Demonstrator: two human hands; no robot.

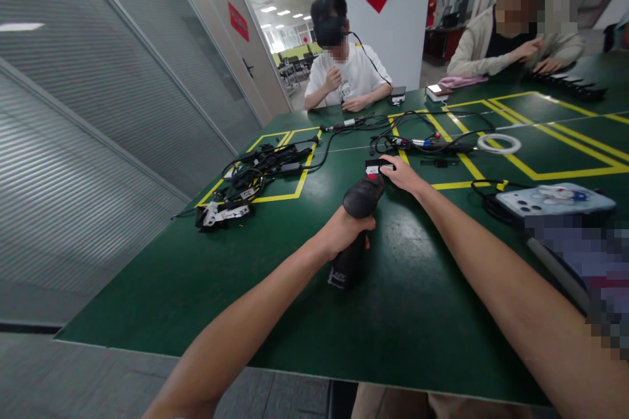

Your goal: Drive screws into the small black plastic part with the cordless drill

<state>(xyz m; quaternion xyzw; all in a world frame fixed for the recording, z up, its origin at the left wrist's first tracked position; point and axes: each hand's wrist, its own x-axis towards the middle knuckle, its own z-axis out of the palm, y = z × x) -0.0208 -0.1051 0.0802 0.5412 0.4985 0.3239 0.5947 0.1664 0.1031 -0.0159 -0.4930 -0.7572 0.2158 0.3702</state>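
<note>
The left hand (344,230) is wrapped tight around the black handle of a handheld tool (354,229), which stands tilted near the middle of the green counter (196,275), its butt resting on the surface and its rounded head leaning toward 12 o'clock. The right hand (400,173) reaches past it, fingers pinched on a small black box with a red-and-white label (376,167) that sits just at the tool's head; whether box and tool are joined I cannot tell. At 10 o'clock from the hands, well apart, a tangle of black cables and adapters (260,167) lies inside a yellow taped square, with a black-and-white clip-like piece (221,215) at its near edge. At 1 o'clock more cables and a power strip (427,144) cross the yellow lines, and a white ring (498,143) lies just beyond them. At 3 o'clock a phone in a pale printed case (555,200) lies face down on a loop of black cord. Nothing stands between the hands and the tool. Across the counter at 12 o'clock a person in a white shirt (346,75) sits wearing a headset, and at 2 o'clock another person in a light jacket (496,39) works with both hands on the far edge.
</note>
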